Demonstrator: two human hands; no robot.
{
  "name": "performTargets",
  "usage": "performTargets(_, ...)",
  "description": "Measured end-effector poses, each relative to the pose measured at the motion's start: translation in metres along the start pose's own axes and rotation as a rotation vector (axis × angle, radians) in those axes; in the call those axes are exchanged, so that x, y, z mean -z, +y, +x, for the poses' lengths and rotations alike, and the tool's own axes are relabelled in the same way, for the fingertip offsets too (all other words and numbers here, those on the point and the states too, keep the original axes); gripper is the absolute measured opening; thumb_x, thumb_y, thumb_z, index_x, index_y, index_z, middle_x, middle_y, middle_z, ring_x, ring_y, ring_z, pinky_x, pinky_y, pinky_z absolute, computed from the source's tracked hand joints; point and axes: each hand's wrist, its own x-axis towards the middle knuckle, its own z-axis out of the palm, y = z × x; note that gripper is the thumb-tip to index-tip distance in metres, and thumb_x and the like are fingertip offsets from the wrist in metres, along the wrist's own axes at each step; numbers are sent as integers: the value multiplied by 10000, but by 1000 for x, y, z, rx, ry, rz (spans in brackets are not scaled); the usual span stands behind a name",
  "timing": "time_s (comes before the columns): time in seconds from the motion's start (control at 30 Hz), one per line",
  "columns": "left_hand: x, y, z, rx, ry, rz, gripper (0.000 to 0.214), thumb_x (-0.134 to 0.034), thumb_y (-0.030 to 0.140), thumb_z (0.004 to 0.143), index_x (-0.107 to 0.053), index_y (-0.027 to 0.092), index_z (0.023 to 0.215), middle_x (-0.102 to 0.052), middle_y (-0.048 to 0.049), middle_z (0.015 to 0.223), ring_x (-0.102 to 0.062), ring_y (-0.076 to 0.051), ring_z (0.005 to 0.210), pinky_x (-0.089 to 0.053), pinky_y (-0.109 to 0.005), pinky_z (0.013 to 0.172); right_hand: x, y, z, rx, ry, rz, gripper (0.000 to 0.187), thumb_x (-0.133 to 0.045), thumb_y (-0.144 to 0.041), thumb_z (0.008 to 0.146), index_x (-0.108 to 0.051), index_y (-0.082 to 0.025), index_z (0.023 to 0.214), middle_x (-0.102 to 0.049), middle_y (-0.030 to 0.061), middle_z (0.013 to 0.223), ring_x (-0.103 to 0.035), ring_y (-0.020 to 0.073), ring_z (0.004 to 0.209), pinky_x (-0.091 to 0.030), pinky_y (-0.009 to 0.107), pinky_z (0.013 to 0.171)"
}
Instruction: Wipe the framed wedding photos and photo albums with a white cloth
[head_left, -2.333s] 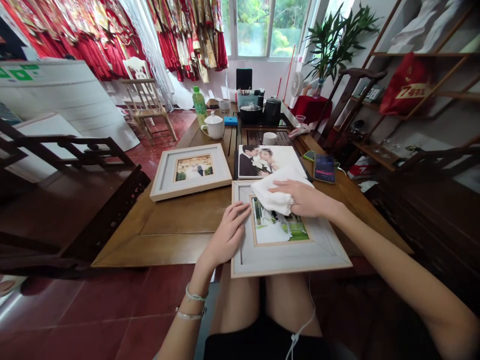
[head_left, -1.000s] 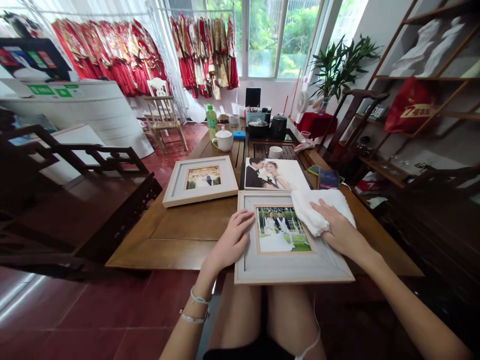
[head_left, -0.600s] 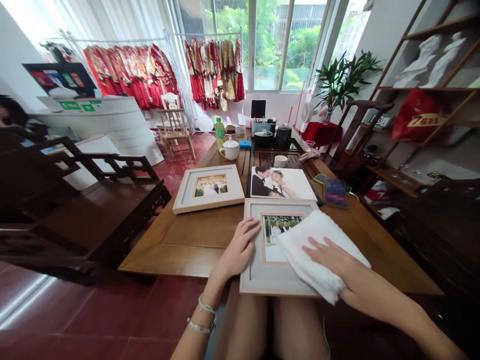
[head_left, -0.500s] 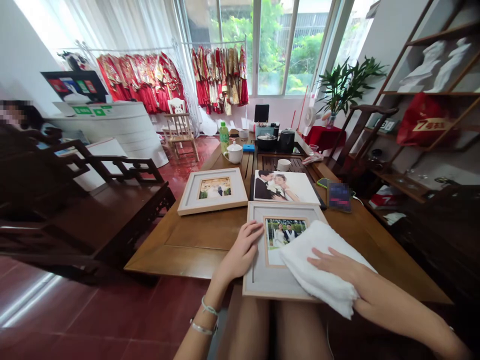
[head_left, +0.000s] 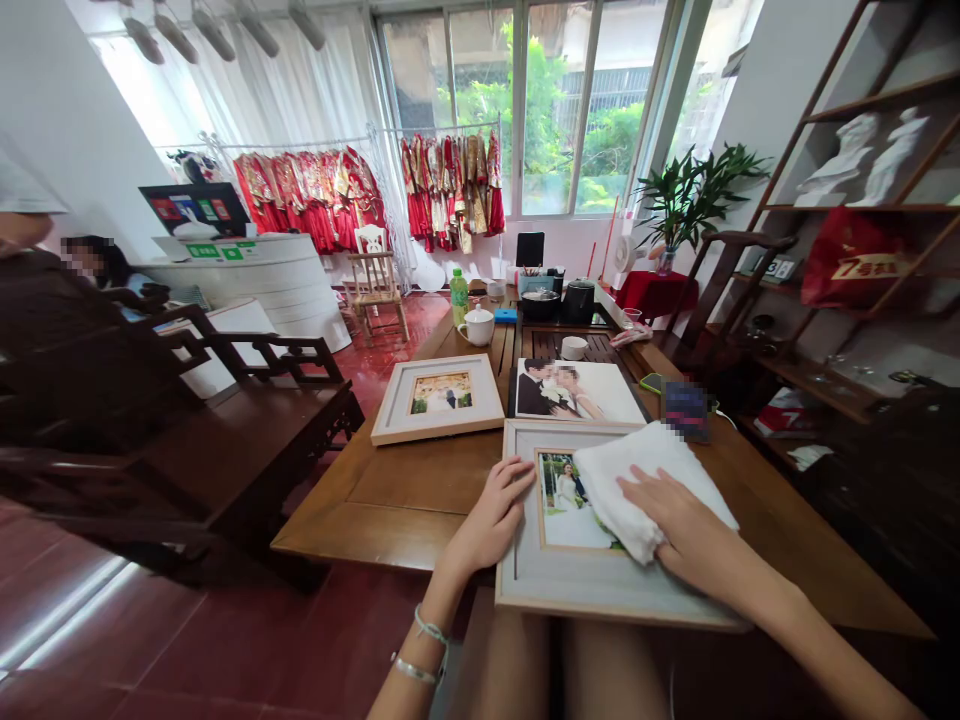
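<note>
A light wooden picture frame [head_left: 517, 590] with a wedding photo [head_left: 566, 500] lies at the table's near edge, jutting over the lap. My left hand [head_left: 491, 515] grips its left side, fingers on the front face. My right hand [head_left: 675, 510] holds a folded white towel [head_left: 622, 460] pressed on the frame's upper right, covering part of the photo. The frame's right side is partly hidden by the towel and forearm. Just beyond lie a second framed wedding photo [head_left: 382, 410] on the left and a frameless wedding print [head_left: 615, 385] on the right.
On the wooden table [head_left: 390, 490] stand a white lidded cup [head_left: 478, 325], a green bottle [head_left: 458, 295], a small bowl [head_left: 574, 347] and dark pots [head_left: 579, 300]. A phone [head_left: 686, 408] lies at right. A dark bench [head_left: 247, 430] is left; a person [head_left: 112, 270] sits farther back.
My right hand has slid the towel up on the frame, and its lower corner no longer hangs over the near edge. My left hand keeps its grip. The camera view has tilted up.
</note>
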Motion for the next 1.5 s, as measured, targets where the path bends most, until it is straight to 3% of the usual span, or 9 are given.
performTargets(0.13, 0, -1, 0, -14, 6, 3, 499, -358, 103, 907, -478, 250, 1370, -442, -96, 1427, -266, -241, 1392, -211, -564, 1168, 10, -16, -40, 122, -82, 168, 725, -421, -14, 687, -488, -209, 1382, -455, 54, 1455, -379, 242, 1361, -345, 412, 1127)
performTargets(0.27, 0, -2, 0, -6, -9, 10, 493, -367, 113, 909, -475, 243, 1373, -436, -98, 1433, -252, -238, 1399, -189, -562, 1176, 13, -4, -57, 54, -27, 222, 674, -435, -54, 739, -496, -255, 1379, -451, 30, 1459, -404, 246, 1347, -360, 409, 1118)
performTargets(0.5, 1, -2, 0, -22, -8, 8, 476, -379, 131, 911, -488, 239, 1362, -442, -104, 1428, -262, -243, 1392, -197, -563, 1171, 3, 33, -9, -77, 122, -18, 651, -444, -47, 645, -578, -137, 1275, -536, 125, 1380, -407, 289, 1342, -304, 510, 1130)
performTargets(0.63, 1, -1, 0, -15, -13, 4, 486, -370, 120, 905, -484, 232, 1365, -436, -109, 1431, -257, -240, 1395, -191, -565, 1171, -5, 20, 15, -98, 140, -71, 634, -460, -53, 601, -601, -85, 1218, -534, 173, 1370, -353, 331, 1367, -262, 559, 1129)
performTargets(0.73, 2, 1, 0, -4, -11, 1, 503, -373, 106, 890, -486, 234, 1363, -441, -106, 1427, -260, -242, 1395, -197, -570, 1168, -7, -4, 3, -52, 58, 3, 694, -459, -54, 589, -568, -95, 1273, -526, 171, 1378, -381, 322, 1353, -263, 548, 1130)
performTargets(0.93, 2, 4, 0, 0, 2, -11, 503, -373, 105, 883, -506, 234, 1351, -456, -103, 1418, -276, -239, 1387, -215, -554, 1167, 31, -32, -45, -1, -134, 246, 648, -446, -67, 676, -577, -213, 1294, -565, 77, 1357, -533, 283, 1238, -440, 412, 1034)
performTargets(1.1, 2, 2, 0, 5, -3, 6, 499, -379, 109, 876, -511, 215, 1346, -459, -109, 1414, -272, -242, 1388, -206, -554, 1168, 56, -5, -31, -37, 21, 175, 544, -420, -74, 722, -627, -246, 1194, -662, 45, 1226, -612, 273, 1128, -481, 390, 977)
performTargets(1.27, 1, 2, 0, 9, -4, 25, 522, -395, 85, 839, -521, 190, 1334, -466, -117, 1410, -276, -244, 1386, -206, -539, 1171, 21, 31, 16, -87, 287, -133, 568, -448, -54, 670, -594, -161, 1209, -595, 117, 1316, -486, 300, 1279, -355, 487, 1090)
performTargets(1.5, 1, 3, 1, 20, -8, 18, 521, -400, 82, 833, -524, 191, 1327, -471, -114, 1403, -279, -236, 1387, -201, -540, 1176, -15, 31, 40, -66, 120, -131, 660, -458, -35, 580, -583, -139, 1220, -511, 133, 1403, -345, 331, 1371, -269, 587, 1105)
